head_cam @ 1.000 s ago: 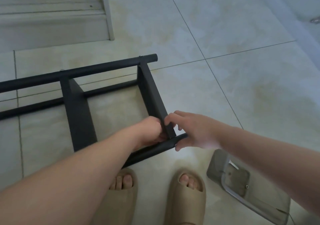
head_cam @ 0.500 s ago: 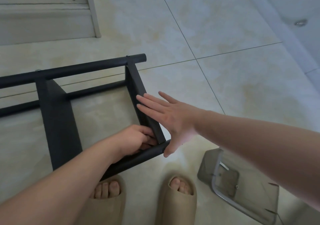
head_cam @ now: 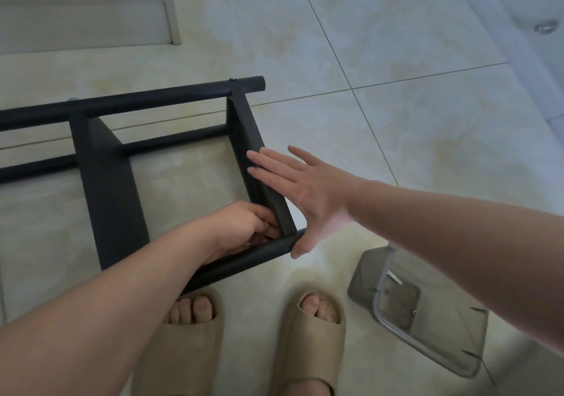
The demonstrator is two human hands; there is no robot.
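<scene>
Head view, nearest first: two tan slippers (head_cam: pixel 308 350) stand below both hands, and a grey plastic part (head_cam: pixel 433 328) lies on the floor to the right of them, probably set aside until it is needed. Just beyond the toes runs the near tube (head_cam: pixel 244 261) of a black metal frame (head_cam: pixel 174 141) lying on its side. The left hand (head_cam: pixel 241 228) sits in the corner where the crosspiece (head_cam: pixel 247 127) meets that tube, fingers curled tight against the foot of the crosspiece, seemingly seating the joint; anything small held there is hidden. Directly right of that grip, the right hand (head_cam: pixel 308 194) lies flat, fingers straight and together against the outer face of the crosspiece, thumb at the tube's open end, likely bracing the piece square while the other hand works. Left of the grip stands a wider plate (head_cam: pixel 103 179), and beyond it the far tube (head_cam: pixel 152 102) carries both plates' upper ends. Past the frame stretch the pale floor tiles (head_cam: pixel 396 139) and a white door sill (head_cam: pixel 85 14).
</scene>
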